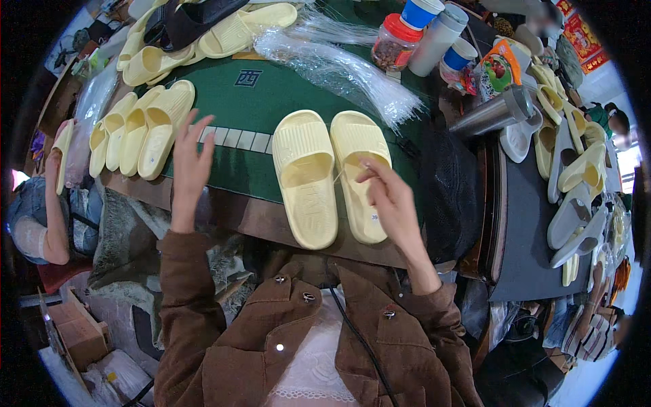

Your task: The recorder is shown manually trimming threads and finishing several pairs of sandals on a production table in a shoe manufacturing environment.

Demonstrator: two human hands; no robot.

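Note:
A pair of pale yellow slippers stands side by side at the table's near edge, toes pointing away: the left slipper (308, 203) and the right slipper (365, 146). My right hand (393, 203) is over the right slipper, its fingers bent together at the strap. A thin clear strand (338, 178) shows between the two slippers and seems to run to these fingertips, though its end is hard to make out. My left hand (192, 159) is raised with fingers apart, holding nothing, just right of a row of several pale yellow slippers (159, 132).
A bundle of clear plastic strands (346, 64) lies on the green table mat (237, 102). Behind it are more slippers (247, 30), a red-lidded jar (395, 44) and a steel tumbler (491, 112). Another person's hand (54, 166) holds a slipper at left. Slippers cover a grey table (519, 237) at right.

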